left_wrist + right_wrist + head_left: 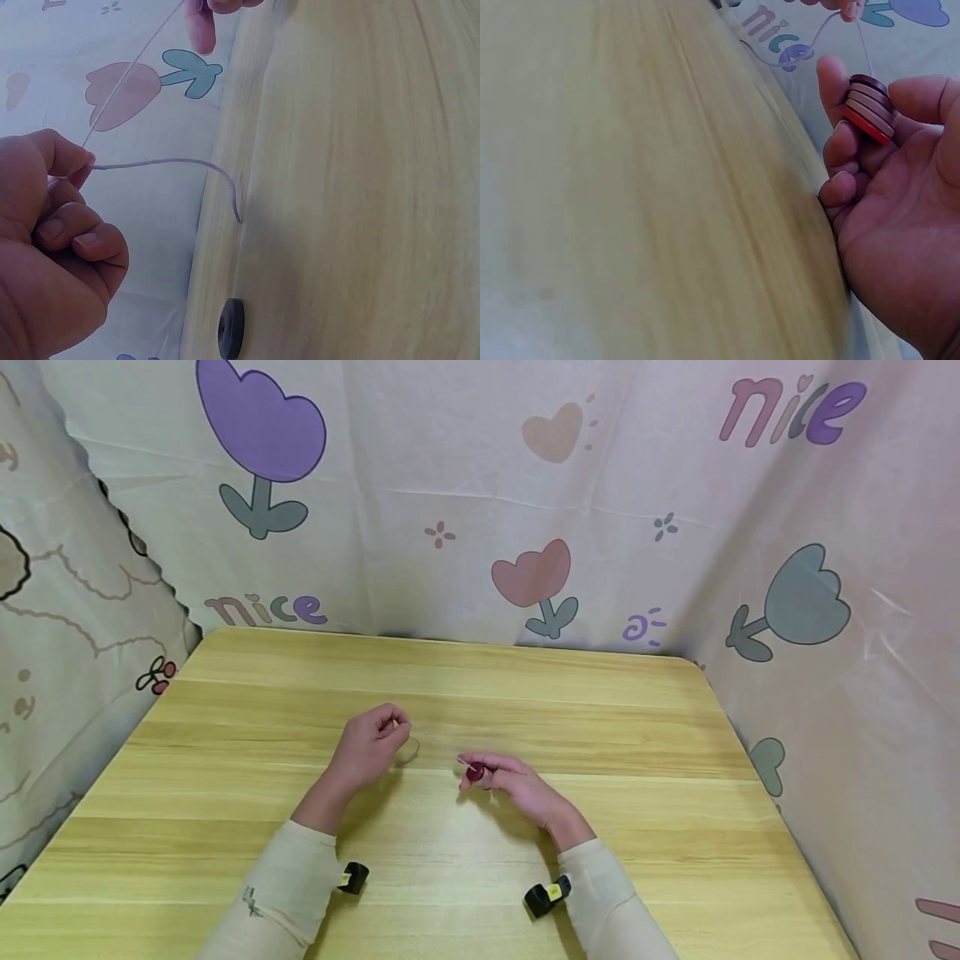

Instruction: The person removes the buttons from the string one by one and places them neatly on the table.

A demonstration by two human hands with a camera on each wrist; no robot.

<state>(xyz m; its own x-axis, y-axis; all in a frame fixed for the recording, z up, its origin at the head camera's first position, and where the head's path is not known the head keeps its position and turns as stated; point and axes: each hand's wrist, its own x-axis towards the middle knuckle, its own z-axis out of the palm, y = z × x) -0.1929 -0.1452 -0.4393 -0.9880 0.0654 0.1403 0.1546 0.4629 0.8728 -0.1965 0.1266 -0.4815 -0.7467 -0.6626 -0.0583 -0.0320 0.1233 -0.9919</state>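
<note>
My left hand (371, 743) is raised above the wooden table. Its thumb and forefinger pinch a thin pale cord (161, 161), while the other fingers curl inward. One loose end curves down from the pinch. The other stretch runs across to my right hand (513, 783). There, thumb and fingers hold a small stack of round discs (870, 109), dark red at one end, pinkish in between and bright red at the other. The cord reaches the dark red end. How it is fixed inside cannot be seen. A dark grey disc (232, 328) appears low in the left wrist view.
The wood-grain table (465, 893) spreads under both hands. A pale curtain (450, 452) printed with flowers and words hangs behind it and at both sides. Black wrist cameras sit by the left cuff (354, 878) and the right cuff (600, 872).
</note>
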